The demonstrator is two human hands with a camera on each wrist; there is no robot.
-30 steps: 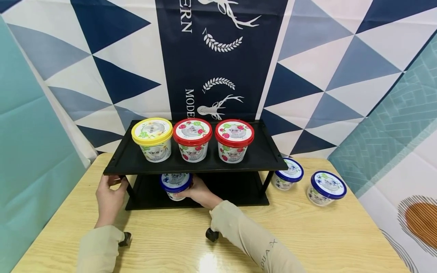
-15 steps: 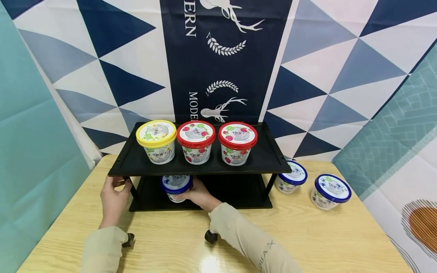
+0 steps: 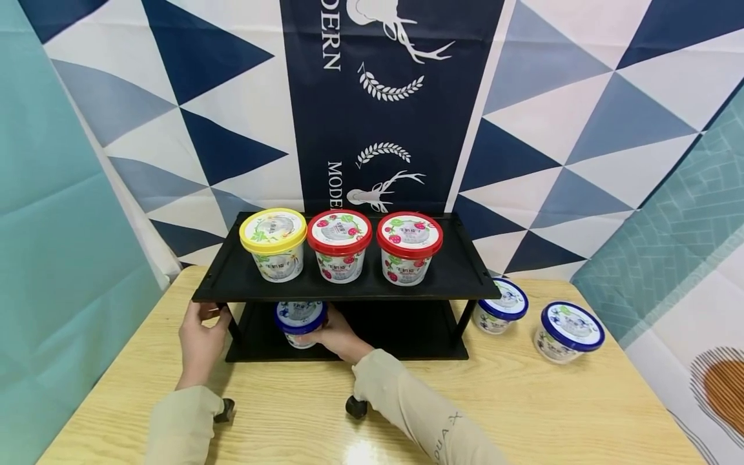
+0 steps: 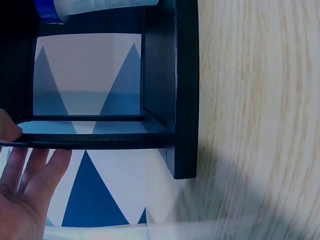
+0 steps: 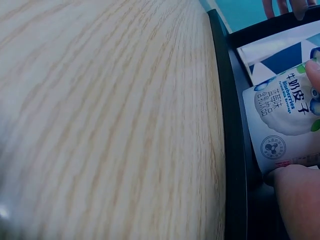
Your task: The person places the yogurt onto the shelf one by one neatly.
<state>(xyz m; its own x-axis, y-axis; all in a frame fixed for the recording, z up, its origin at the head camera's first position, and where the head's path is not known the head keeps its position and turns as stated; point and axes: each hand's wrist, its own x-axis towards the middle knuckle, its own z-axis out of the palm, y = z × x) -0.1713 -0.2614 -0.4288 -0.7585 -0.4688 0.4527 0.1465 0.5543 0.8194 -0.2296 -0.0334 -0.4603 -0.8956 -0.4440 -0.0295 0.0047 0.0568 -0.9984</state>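
Note:
A small tub with a blue lid (image 3: pixel 300 315) is on the lower shelf of a black two-tier rack (image 3: pixel 465 274), partly under the upper tier. My right hand (image 3: pixel 341 334) grips this tub from its right side, with thumb and fingers around it. Blueberry pictures and lettering show on the tub's side in the right wrist view. At the rack's left end my left hand (image 3: pixel 202 339) holds the front post (image 4: pixel 95 141), thumb on one side and fingers on the other. On the upper tier stand a yellow-lidded tub (image 3: pixel 279 265) and two red-lidded tubs (image 3: pixel 340 265).
Two more blue-lidded tubs (image 3: pixel 558 352) stand on the wooden table (image 3: pixel 290 413) to the right of the rack, one close by its right end. A patterned cloth (image 3: pixel 244 97) hangs behind the rack, and teal cloth (image 3: pixel 70 258) borders the left side.
The right hand and its blue-lidded tub have shifted slightly left along the lower shelf. The head view has swung a little, while the left hand keeps its hold on the post.

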